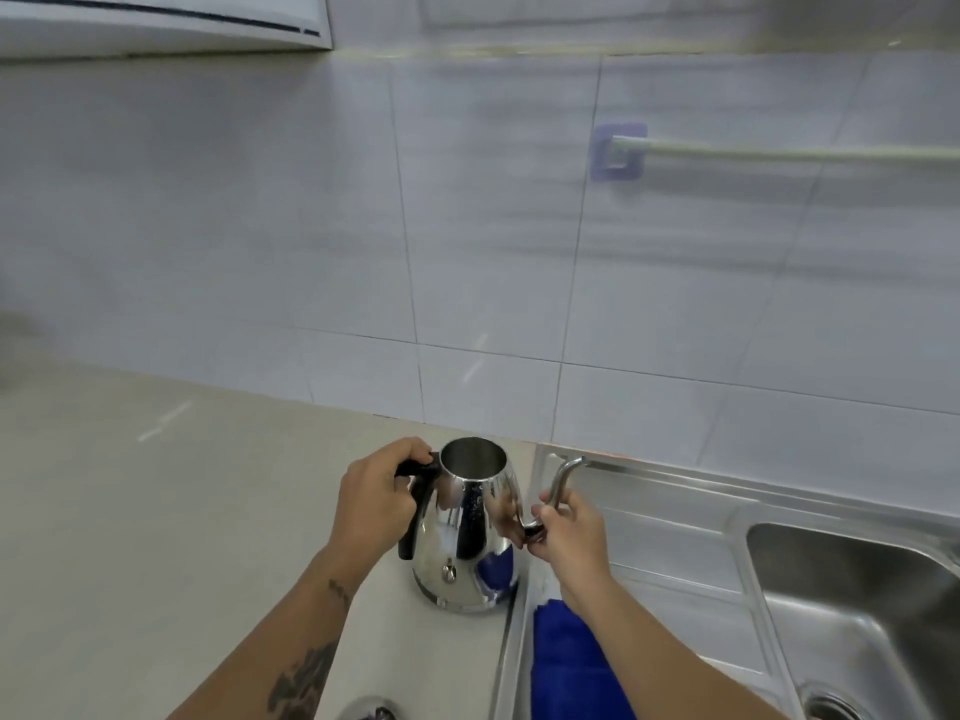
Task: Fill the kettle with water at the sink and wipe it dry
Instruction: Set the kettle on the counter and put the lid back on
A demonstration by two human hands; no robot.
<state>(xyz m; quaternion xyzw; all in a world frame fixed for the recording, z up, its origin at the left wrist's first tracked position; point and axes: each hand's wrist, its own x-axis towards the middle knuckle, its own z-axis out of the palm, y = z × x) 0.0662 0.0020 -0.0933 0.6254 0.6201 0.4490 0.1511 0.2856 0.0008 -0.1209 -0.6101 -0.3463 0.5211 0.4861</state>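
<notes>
Just left of the sink (pixel 852 579), on the pale counter (pixel 156 537), stands a polished steel kettle (pixel 467 543), lidless, with beaded droplets and a thin gooseneck spout. The left hand (pixel 371 506) wraps its black handle (pixel 415 511); the right hand (pixel 569 532) pinches the spout's base above a blue cloth (pixel 566 662).

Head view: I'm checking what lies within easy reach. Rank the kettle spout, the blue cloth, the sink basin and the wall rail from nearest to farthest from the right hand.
1. Kettle spout: gripped in the right hand.
2. Blue cloth: just below the wrist, on the drainboard.
3. Sink basin: off to the right.
4. Wall rail: high on the tiles.
</notes>
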